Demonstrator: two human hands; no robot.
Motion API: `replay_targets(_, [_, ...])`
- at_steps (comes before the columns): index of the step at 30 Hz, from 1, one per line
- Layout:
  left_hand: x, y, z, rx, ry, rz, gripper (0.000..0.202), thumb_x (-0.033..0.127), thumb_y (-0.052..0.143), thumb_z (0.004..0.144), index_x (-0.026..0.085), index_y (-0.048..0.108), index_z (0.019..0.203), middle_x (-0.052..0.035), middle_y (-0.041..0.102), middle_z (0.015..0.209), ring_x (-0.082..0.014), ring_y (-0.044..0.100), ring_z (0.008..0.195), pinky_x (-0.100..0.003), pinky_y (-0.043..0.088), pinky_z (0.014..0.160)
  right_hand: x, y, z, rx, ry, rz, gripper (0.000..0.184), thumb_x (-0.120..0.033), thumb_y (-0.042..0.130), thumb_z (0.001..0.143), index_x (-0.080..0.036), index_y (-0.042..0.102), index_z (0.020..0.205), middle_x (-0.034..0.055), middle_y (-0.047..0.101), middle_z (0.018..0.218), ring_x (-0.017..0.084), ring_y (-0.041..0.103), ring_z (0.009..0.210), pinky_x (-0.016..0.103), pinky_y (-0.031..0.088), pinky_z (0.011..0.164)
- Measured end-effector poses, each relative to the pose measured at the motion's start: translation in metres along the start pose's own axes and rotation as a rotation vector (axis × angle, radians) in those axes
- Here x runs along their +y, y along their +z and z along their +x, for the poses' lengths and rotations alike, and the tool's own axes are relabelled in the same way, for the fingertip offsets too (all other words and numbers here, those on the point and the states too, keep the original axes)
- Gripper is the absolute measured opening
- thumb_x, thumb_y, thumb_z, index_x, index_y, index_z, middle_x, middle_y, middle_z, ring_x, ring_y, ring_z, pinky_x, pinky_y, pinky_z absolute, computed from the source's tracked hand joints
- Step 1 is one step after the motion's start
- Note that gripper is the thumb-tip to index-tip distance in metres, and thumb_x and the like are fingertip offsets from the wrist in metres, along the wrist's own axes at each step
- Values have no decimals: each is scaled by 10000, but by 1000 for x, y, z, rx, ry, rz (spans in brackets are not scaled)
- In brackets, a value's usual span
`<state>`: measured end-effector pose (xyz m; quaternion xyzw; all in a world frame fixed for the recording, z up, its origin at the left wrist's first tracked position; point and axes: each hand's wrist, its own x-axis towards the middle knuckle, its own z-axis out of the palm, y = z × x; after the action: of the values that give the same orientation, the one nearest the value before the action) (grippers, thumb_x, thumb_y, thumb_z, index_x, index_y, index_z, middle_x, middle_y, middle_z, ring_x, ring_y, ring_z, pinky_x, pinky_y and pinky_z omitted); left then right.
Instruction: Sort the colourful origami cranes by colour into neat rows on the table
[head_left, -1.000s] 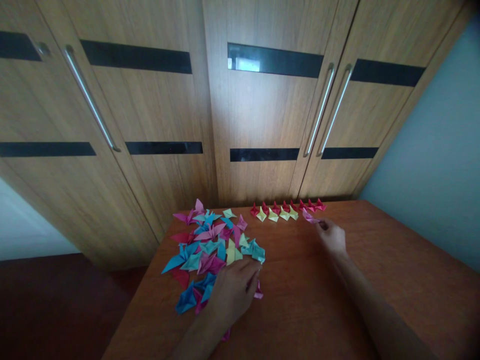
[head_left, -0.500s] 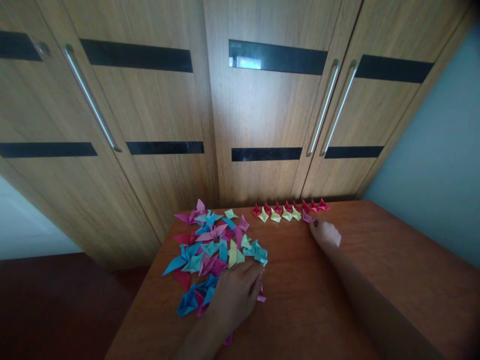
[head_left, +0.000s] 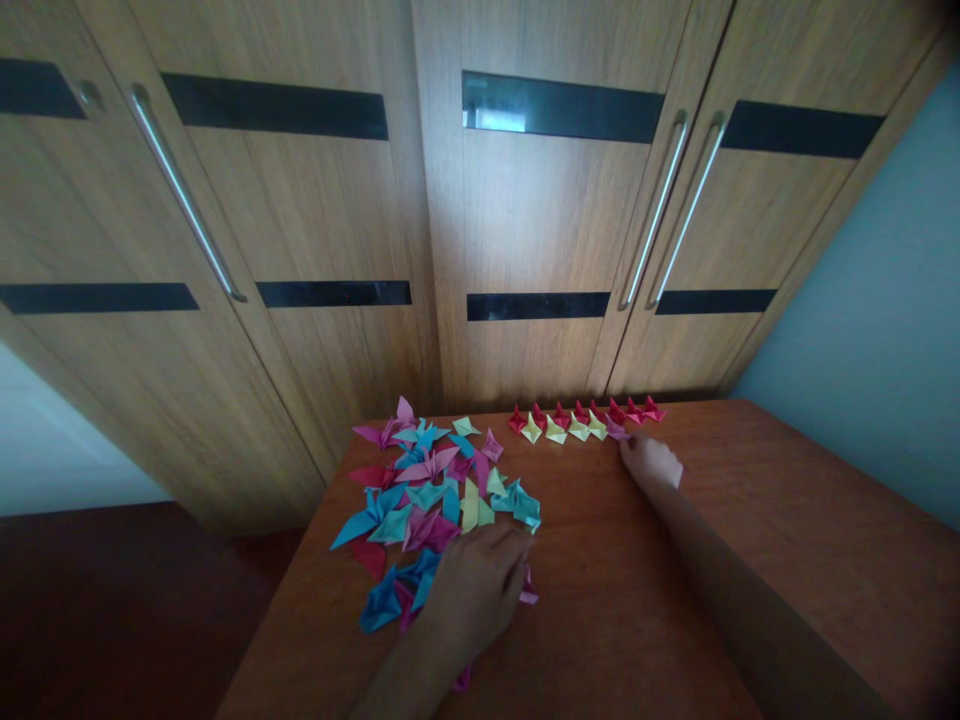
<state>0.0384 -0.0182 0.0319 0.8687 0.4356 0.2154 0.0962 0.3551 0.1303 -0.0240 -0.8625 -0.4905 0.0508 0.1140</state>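
Red paper figures [head_left: 562, 417] stand in a line at the far edge of the brown table [head_left: 600, 600], and I see four pale yellow ones [head_left: 556, 431] just in front of them. The pink folded piece [head_left: 616, 428] sits at the right end of that yellow row, close to the reds. My right hand [head_left: 651, 463] has its fingers drawn in narrow, tips at the piece's near end; I cannot tell whether they pinch it or only touch. My left hand [head_left: 484, 575] is over the near right part of a loose spread of folded paper [head_left: 427, 465] in blue, teal, pink, red and yellow. Its fingers curl downward, and I cannot tell whether they hold anything. A teal piece [head_left: 517, 503] lies just beyond its knuckles. Wooden cabinet doors [head_left: 540, 210] rise behind the table.
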Motion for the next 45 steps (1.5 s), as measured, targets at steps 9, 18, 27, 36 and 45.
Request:
replay_targets(9, [-1,1,0,-16,1,6,216,123,467,857,233,619,966,-24,639,872,-168,606,806,-248,464,696,1,2,-2,9,-37,-12,420,-482,366,891,-246,612,1137,136,659,1037,284,635,934,378,482,753])
replay_targets(18, [-1,-1,1,-15,17,1,190,128,456,862,224,611,917,-20,639,850,-156,605,775,-234,453,671,1,4,-5,15,-87,-37,409,-484,359,904,-249,606,1130,130,665,1021,269,639,931,385,478,774])
replay_targets(27, [-1,-4,1,-15,35,-3,179,110,462,846,218,593,901,-13,632,847,-147,599,761,-221,441,650,1,5,-9,9,-105,-44,410,-446,324,922,-229,604,1129,129,664,1012,284,640,926,391,481,769])
replay_targets(36, [-2,-2,0,-19,34,8,198,112,475,845,226,608,938,-12,635,857,-149,602,776,-223,444,671,0,2,-8,16,-96,-25,401,-453,332,912,-233,604,1107,135,663,1003,283,639,916,384,478,745])
replay_targets(45, [-13,-2,1,56,-15,-64,218,149,448,887,237,616,996,-18,648,917,-154,610,844,-235,463,737,-8,4,-59,-44,-184,29,337,-459,377,893,-233,622,943,88,676,917,241,641,823,296,427,648])
